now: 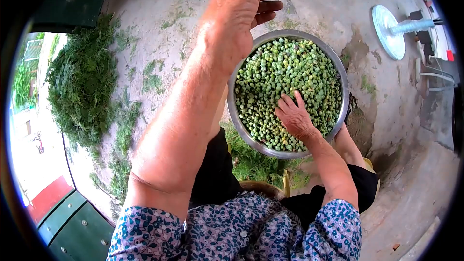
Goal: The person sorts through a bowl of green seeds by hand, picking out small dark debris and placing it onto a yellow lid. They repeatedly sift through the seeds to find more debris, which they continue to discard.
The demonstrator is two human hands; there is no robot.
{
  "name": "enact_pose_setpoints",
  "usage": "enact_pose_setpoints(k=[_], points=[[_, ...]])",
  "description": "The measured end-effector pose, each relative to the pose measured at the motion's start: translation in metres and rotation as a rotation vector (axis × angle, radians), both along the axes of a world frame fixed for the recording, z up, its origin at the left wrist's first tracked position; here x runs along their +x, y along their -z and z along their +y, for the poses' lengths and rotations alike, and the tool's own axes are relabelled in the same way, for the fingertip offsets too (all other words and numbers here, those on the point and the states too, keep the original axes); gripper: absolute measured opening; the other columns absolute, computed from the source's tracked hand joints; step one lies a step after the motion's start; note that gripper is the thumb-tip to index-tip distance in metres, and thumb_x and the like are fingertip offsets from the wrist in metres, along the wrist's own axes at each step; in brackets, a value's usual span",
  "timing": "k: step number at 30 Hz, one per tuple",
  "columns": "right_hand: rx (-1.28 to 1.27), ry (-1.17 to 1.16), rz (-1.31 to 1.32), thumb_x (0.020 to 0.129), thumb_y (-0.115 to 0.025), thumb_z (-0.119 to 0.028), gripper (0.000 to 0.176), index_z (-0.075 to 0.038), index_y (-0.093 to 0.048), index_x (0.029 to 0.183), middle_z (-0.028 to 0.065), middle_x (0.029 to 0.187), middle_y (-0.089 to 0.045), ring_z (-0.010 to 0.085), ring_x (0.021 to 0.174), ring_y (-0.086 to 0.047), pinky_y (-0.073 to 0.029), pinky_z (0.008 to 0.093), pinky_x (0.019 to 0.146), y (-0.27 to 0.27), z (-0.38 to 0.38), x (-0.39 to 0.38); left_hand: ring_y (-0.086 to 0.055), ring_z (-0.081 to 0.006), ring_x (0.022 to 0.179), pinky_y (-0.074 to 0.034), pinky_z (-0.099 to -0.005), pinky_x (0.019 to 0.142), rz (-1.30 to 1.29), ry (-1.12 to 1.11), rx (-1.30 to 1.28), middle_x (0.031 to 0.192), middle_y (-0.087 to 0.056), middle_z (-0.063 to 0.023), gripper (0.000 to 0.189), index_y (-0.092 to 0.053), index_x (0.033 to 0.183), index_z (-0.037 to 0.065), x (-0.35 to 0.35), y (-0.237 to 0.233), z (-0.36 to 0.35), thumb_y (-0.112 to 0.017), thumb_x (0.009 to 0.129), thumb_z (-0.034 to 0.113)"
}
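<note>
A round metal basin (pixel 344 97) holds a heap of small, green, bumpy cones or fruits (pixel 290 65), some yellowish. My right hand (pixel 294 116) lies on the heap toward the near side of the basin, fingers spread and touching the pieces. My left hand (pixel 237 12) is raised close to the camera, above the basin's far left side. Its thumb stretches out and its darkened fingers are slightly bent with gaps between them; I see nothing in it. The left forearm covers part of the floor and the basin's left rim.
A pile of feathery green branches (pixel 82 87) lies on the concrete floor (pixel 159 14) at the left, with loose sprigs around it. More greenery (pixel 253 157) shows beneath the basin, between my legs. A pale stand with a round base (pixel 388 31) is at the upper right.
</note>
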State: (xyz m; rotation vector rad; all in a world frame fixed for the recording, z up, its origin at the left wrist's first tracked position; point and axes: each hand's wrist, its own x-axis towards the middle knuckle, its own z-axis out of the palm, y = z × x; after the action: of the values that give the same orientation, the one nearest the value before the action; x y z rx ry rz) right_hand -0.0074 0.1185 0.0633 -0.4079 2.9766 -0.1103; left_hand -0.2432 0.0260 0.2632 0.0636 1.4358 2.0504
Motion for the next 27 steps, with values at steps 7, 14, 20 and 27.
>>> enact_pose_setpoints(k=[7, 14, 20, 27], points=[[-0.071, 0.403, 0.191, 0.072, -0.052, -0.002, 0.021, -0.005, -0.057, 0.092, 0.0163, 0.114, -0.047, 0.0343, 0.116, -0.038, -0.015, 0.0609, 0.101, -0.015, 0.006, 0.003, -0.062, -0.0181, 0.072, -0.048, -0.0283, 0.069, 0.033, -0.057, 0.046, 0.083, -0.064, -0.0109, 0.019, -0.058, 0.094, -0.003, -0.009, 0.003, -0.003, -0.059, 0.082, 0.012], [-0.193, 0.513, 0.332, 0.073, -0.059, -0.008, 0.020, -0.007, -0.060, 0.093, 0.0130, 0.107, -0.051, 0.0317, 0.104, -0.045, -0.032, 0.0461, 0.092, -0.001, -0.026, -0.056, -0.061, -0.0179, 0.075, -0.048, -0.0283, 0.071, 0.034, -0.056, 0.045, 0.087, -0.063, -0.0114, 0.022, -0.056, 0.097, -0.004, -0.018, 0.001, -0.005, -0.058, 0.082, 0.012], [-0.396, 0.478, 0.430, 0.072, -0.053, -0.006, 0.019, -0.010, -0.061, 0.089, 0.0079, 0.089, -0.051, 0.0259, 0.083, -0.050, -0.040, 0.0372, 0.071, 0.039, -0.048, -0.119, -0.061, -0.0185, 0.082, -0.049, -0.0287, 0.079, 0.049, -0.020, 0.014, 0.093, -0.063, -0.0117, 0.028, -0.052, 0.106, -0.004, -0.021, -0.002, -0.010, -0.056, 0.086, 0.015], [-0.337, 0.523, 0.305, 0.067, -0.060, -0.007, 0.010, -0.008, -0.065, 0.076, 0.0099, 0.079, -0.055, 0.0266, 0.074, -0.055, -0.046, 0.0366, 0.063, 0.061, -0.049, -0.143, -0.059, -0.0178, 0.074, -0.045, -0.0272, 0.070, -0.009, -0.093, 0.056, 0.084, -0.062, -0.0115, 0.026, -0.058, 0.097, -0.007, -0.019, -0.005, -0.008, -0.059, 0.079, 0.012]])
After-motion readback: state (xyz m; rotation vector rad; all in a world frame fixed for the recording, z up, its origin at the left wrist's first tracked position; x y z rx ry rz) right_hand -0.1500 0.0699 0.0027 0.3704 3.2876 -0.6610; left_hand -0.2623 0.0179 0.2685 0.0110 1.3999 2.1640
